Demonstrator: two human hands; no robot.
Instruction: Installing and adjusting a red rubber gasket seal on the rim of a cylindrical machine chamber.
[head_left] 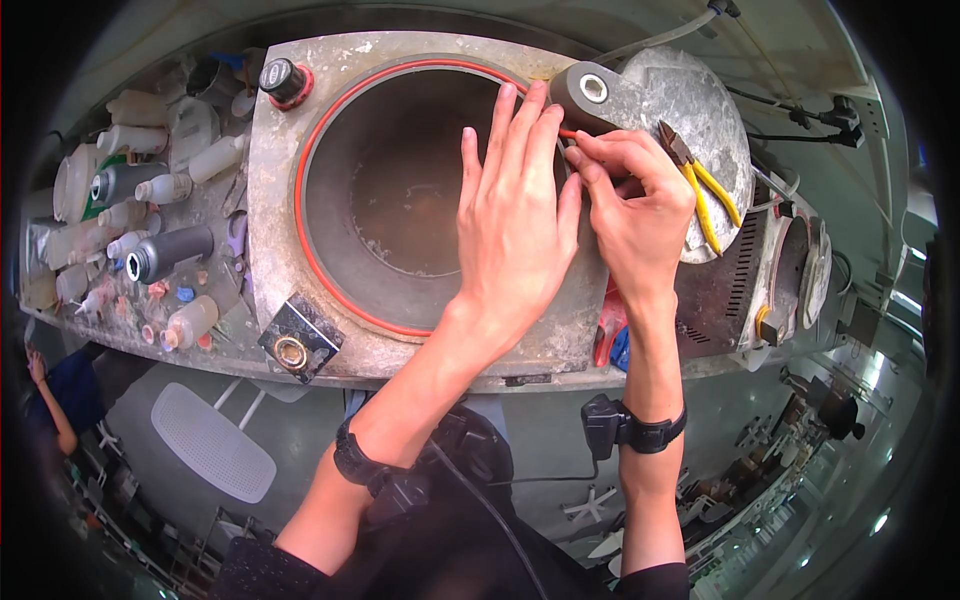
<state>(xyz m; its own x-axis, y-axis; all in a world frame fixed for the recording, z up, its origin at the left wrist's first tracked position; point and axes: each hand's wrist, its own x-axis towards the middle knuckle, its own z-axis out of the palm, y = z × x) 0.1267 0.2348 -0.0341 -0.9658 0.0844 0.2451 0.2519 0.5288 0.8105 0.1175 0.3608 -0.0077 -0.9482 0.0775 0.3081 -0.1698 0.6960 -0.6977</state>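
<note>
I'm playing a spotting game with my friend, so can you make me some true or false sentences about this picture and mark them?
1. The left hand is squeezed into a fist. False: its fingers are stretched out.
2. The right hand is curled, with fingertips at the red ring. True.
3. The yellow-handled cutters lie on the round grey slab. True.
4. The black knob has a blue base. False: its base is red.
5. A black strap is on the right wrist. True.

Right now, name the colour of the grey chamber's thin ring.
Red ring, clearest in the head view.
</note>
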